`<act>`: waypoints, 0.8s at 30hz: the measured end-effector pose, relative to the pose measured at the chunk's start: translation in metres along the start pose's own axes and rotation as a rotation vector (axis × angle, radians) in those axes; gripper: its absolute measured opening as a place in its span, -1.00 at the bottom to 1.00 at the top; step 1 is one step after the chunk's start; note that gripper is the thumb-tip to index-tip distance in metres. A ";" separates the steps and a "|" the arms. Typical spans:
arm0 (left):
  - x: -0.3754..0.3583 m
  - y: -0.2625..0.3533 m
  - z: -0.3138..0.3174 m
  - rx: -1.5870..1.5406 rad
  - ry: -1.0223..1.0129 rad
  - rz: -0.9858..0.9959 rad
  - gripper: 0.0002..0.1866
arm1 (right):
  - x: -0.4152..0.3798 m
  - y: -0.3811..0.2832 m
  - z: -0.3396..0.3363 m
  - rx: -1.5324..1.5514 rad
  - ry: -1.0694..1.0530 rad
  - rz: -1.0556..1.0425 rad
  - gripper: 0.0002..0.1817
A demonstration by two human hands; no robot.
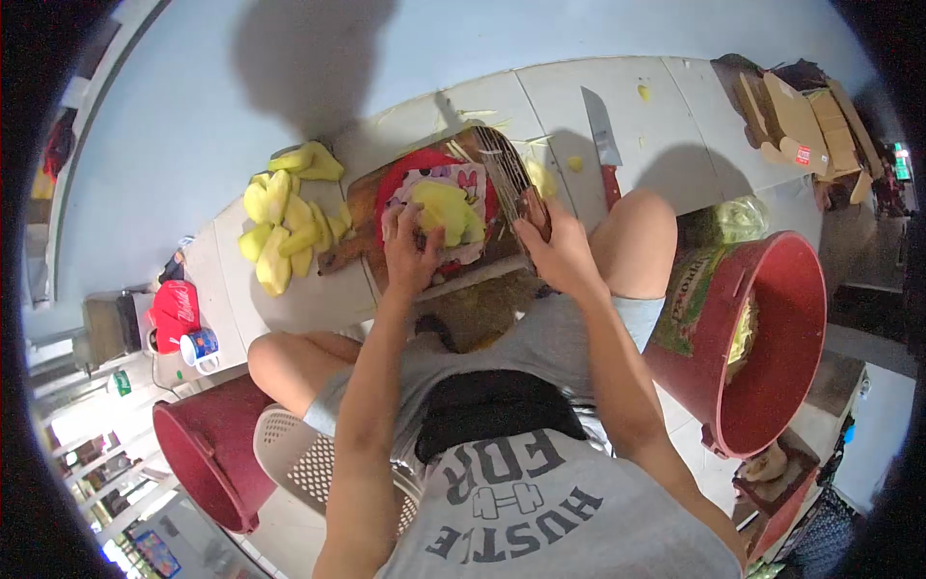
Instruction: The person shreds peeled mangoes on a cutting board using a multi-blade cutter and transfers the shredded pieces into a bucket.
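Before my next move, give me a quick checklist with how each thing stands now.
1. Right hand gripping the slatted tool: ok.
2. Left hand apart from the tool: ok, a gap shows.
3. Yellow-green piece steady under the left fingers: cannot tell.
4. Knife out of the way: ok, it lies on the tiles beyond the right hand.
5. More pieces ready: ok, piled left of the board.
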State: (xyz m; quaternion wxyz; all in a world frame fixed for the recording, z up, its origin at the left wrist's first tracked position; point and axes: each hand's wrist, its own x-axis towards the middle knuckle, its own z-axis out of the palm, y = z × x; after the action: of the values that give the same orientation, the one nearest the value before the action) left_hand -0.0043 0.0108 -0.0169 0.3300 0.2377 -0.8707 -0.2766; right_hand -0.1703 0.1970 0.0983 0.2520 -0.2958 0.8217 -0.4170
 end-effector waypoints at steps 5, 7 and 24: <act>0.015 0.018 0.010 0.220 -0.048 -0.011 -0.31 | 0.000 0.017 0.006 0.054 0.076 -0.039 -0.63; 0.026 0.028 0.014 0.274 -0.094 0.025 -0.24 | 0.001 0.017 0.004 0.054 0.067 -0.036 -0.63; 0.029 0.012 0.024 0.120 -0.116 -0.037 -0.27 | -0.007 0.023 0.010 0.075 0.106 -0.120 -0.56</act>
State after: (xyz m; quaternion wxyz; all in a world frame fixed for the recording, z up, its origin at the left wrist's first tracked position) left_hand -0.0437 0.0102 -0.0118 0.2590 0.2567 -0.8988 -0.2432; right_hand -0.1649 0.2077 0.0752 0.1938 -0.3122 0.7984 -0.4770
